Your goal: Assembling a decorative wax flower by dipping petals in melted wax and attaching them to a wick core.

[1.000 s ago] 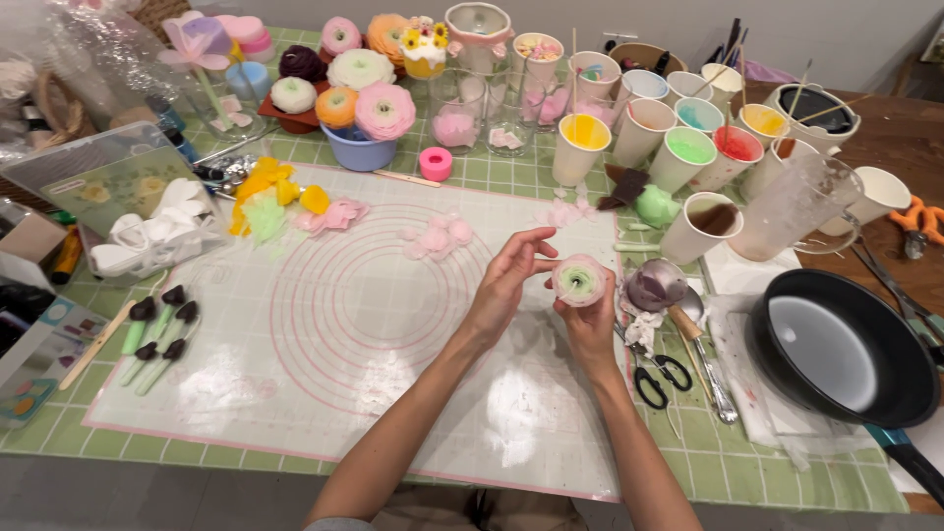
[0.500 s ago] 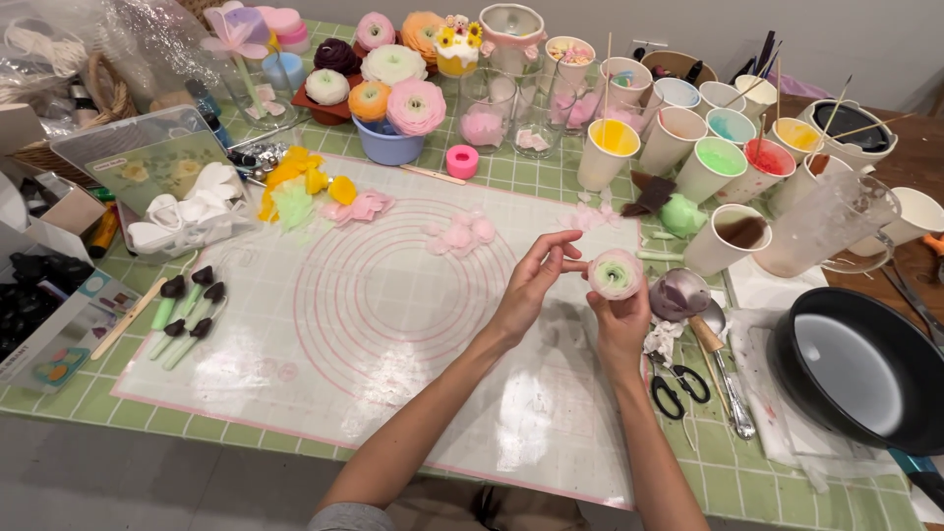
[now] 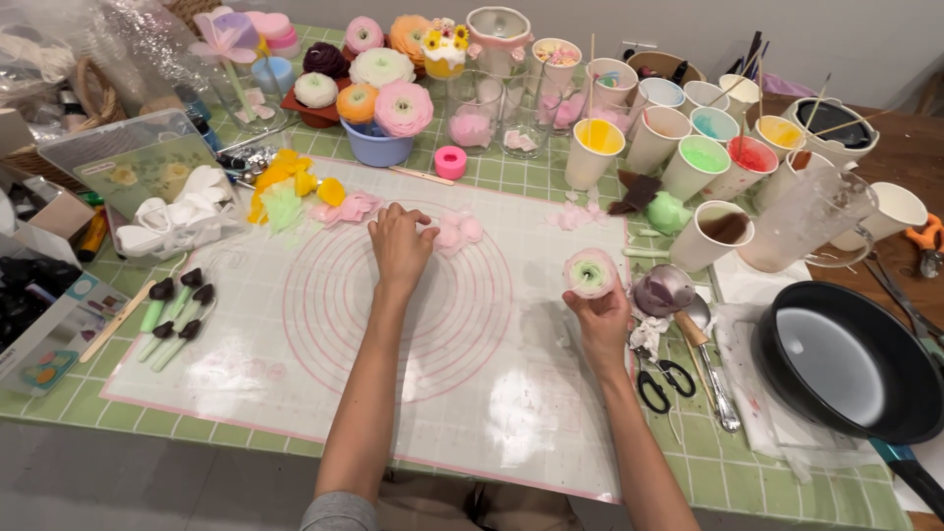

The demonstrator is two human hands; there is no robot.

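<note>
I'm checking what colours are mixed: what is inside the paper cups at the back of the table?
The white paper cups show yellow, green, red and brown contents. Sticks stand in some. How deep each filling goes is hidden by the cup walls.

Green-and-white checked tablecloth over the table [image 3: 787,472], translucent silicone mat with pink rings [image 3: 413,324], black frying pan [image 3: 846,364], black-handled scissors [image 3: 661,379], paper cups of coloured wax [image 3: 688,162]
</note>
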